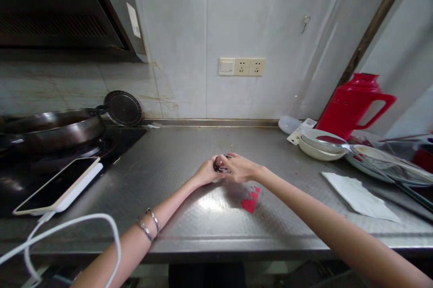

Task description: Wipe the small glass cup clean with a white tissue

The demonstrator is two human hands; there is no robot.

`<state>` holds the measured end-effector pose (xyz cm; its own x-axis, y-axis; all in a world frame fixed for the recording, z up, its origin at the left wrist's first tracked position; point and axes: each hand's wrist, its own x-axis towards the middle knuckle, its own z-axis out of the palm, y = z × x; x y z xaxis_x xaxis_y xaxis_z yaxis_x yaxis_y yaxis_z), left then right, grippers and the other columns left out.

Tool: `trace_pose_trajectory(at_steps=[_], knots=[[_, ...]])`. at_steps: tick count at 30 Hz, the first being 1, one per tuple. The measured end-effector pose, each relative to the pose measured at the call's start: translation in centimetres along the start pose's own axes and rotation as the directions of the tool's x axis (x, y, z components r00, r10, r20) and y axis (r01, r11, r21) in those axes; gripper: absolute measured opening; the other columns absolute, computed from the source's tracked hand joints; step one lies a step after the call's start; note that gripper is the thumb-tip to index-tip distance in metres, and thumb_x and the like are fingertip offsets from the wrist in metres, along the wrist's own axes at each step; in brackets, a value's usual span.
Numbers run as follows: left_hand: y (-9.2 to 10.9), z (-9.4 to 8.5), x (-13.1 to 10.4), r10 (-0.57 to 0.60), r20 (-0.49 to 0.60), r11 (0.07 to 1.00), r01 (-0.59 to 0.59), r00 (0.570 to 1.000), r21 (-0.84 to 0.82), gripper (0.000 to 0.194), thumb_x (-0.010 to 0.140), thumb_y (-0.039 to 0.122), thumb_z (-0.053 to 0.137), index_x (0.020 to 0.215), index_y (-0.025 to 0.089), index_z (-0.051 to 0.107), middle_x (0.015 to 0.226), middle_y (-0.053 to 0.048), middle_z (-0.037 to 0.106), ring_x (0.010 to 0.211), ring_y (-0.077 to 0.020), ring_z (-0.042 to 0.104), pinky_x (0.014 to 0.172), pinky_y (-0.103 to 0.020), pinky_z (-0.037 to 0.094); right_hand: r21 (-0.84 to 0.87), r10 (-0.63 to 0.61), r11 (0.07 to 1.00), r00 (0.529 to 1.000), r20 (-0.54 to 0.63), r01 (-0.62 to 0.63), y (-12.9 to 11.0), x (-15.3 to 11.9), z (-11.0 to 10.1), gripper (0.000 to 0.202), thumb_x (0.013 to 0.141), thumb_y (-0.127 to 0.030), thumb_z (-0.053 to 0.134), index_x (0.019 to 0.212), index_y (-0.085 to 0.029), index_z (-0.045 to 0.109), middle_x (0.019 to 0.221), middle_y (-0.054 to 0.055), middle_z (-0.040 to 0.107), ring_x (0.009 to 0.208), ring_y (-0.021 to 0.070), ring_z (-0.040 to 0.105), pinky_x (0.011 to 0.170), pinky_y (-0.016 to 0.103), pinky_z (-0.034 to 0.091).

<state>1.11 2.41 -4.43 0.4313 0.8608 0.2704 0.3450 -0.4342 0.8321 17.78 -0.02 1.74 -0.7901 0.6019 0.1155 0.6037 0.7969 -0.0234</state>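
Both hands meet over the middle of the steel counter (pixel 176 229), around a small dark, shiny object (pixel 220 166). My left hand (pixel 205 172) wraps it from the left side, fingers closed. From the right, my right hand (pixel 241 168) covers its top and side with bent fingers pressed on it. Most of the object is hidden, so its kind cannot be made out. Just below my right hand lies a torn red piece (pixel 250 202), flat on the metal. Two bracelets (pixel 149 225) circle my left forearm.
On the left are a pan (pixel 57 132) on the black hob and a phone (pixel 61 184) with a white cable (pixel 81 219). To the right stand a red thermos jug (pixel 352 107), stacked bowls (pixel 320 150), a patterned plate (pixel 375 161) and a white napkin (pixel 358 195).
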Motion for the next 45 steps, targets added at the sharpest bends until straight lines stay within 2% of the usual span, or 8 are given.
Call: trace_pose_trajectory(at_steps=[4, 9, 17, 24, 32, 37, 41, 45], knots=[[0.2, 0.0, -0.1, -0.002, -0.016, 0.999, 0.002, 1.0, 0.036, 0.043, 0.058, 0.032, 0.075, 0.094, 0.014, 0.058, 0.079, 0.0, 0.066, 0.071, -0.0145, 0.057, 0.062, -0.022, 0.041, -0.165, -0.02, 0.986, 0.998, 0.062, 0.03, -0.1, 0.5, -0.7, 0.028, 0.087, -0.027, 0.039, 0.106, -0.008, 0.047, 0.07, 0.011, 0.069, 0.067, 0.0228, 0.063, 0.096, 0.045, 0.032], [-0.2, 0.0, 0.0, 0.004, 0.004, 0.999, -0.004, 1.0, 0.039, 0.049, 0.056, 0.034, 0.076, 0.097, 0.015, 0.058, 0.079, 0.0, 0.065, 0.07, -0.0145, 0.057, 0.062, -0.023, 0.042, -0.207, -0.009, 0.978, 0.996, 0.083, 0.026, -0.2, 0.6, -1.6, 0.026, 0.09, -0.028, 0.035, 0.101, -0.01, 0.049, 0.069, 0.008, 0.067, 0.064, 0.0211, 0.062, 0.094, 0.042, 0.034], [0.2, -0.4, -0.2, 0.006, 0.015, 0.999, -0.007, 1.0, 0.04, 0.056, 0.056, 0.034, 0.077, 0.107, 0.018, 0.06, 0.093, -0.004, 0.069, 0.087, -0.0225, 0.062, 0.076, -0.03, 0.047, 0.215, 0.175, 0.958, 0.982, 0.075, -0.188, 0.7, 0.5, -1.8, 0.024, 0.092, -0.031, 0.03, 0.104, -0.017, 0.045, 0.083, 0.008, 0.066, 0.068, 0.0189, 0.058, 0.064, 0.029, 0.039], [0.2, -0.4, -0.2, -0.015, 0.018, 0.994, 0.013, 1.0, 0.104, 0.063, 0.057, 0.04, 0.077, 0.112, 0.017, 0.058, 0.102, -0.005, 0.068, 0.092, -0.024, 0.062, 0.082, -0.033, 0.046, 0.435, 0.226, 0.862, 0.966, 0.126, -0.259, 1.5, 0.0, -2.0, 0.024, 0.094, -0.035, 0.029, 0.099, -0.017, 0.045, 0.089, 0.008, 0.068, 0.075, 0.0182, 0.059, 0.067, 0.027, 0.039], [0.2, -0.5, -0.3, -0.005, 0.024, 0.997, 0.003, 1.0, 0.075, 0.06, 0.057, 0.037, 0.077, 0.11, 0.017, 0.057, 0.099, -0.005, 0.068, 0.091, -0.0226, 0.063, 0.078, -0.031, 0.046, 0.267, 0.15, 0.945, 0.975, 0.163, -0.19, 0.9, 0.6, -1.4, 0.041, 0.095, -0.038, 0.024, 0.09, -0.015, 0.057, 0.079, 0.006, 0.065, 0.061, 0.0145, 0.051, 0.059, 0.025, 0.035], [0.0, -0.4, -0.3, -0.01, 0.01, 0.994, 0.009, 1.0, 0.112, 0.062, 0.057, 0.04, 0.077, 0.109, 0.016, 0.057, 0.093, -0.003, 0.068, 0.085, -0.0212, 0.062, 0.074, -0.029, 0.046, 0.137, 0.094, 0.983, 0.972, 0.216, -0.125, 1.6, 0.7, -1.1, 0.044, 0.095, -0.031, 0.026, 0.079, -0.016, 0.064, 0.072, 0.005, 0.066, 0.066, 0.0163, 0.056, 0.077, 0.032, 0.039], [-0.2, -0.4, -0.3, -0.006, 0.004, 0.993, 0.005, 1.0, 0.115, 0.066, 0.056, 0.042, 0.077, 0.113, 0.016, 0.055, 0.093, -0.004, 0.068, 0.085, -0.0212, 0.062, 0.074, -0.03, 0.046, 0.007, 0.027, 1.0, 0.969, 0.247, -0.029, 1.6, 0.9, -0.9, 0.045, 0.095, -0.027, 0.024, 0.078, -0.016, 0.064, 0.072, 0.006, 0.068, 0.073, 0.0193, 0.061, 0.096, 0.045, 0.031], [-0.2, -0.4, -0.2, -0.013, 0.006, 0.994, 0.012, 1.0, 0.107, 0.069, 0.056, 0.042, 0.077, 0.116, 0.016, 0.055, 0.096, -0.005, 0.068, 0.087, -0.0218, 0.062, 0.076, -0.03, 0.046, -0.073, -0.031, 0.996, 0.972, 0.232, 0.049, 1.7, 1.0, -0.9, 0.038, 0.094, -0.023, 0.029, 0.082, -0.016, 0.065, 0.081, 0.008, 0.07, 0.078, 0.0206, 0.063, 0.1, 0.049, 0.028]])
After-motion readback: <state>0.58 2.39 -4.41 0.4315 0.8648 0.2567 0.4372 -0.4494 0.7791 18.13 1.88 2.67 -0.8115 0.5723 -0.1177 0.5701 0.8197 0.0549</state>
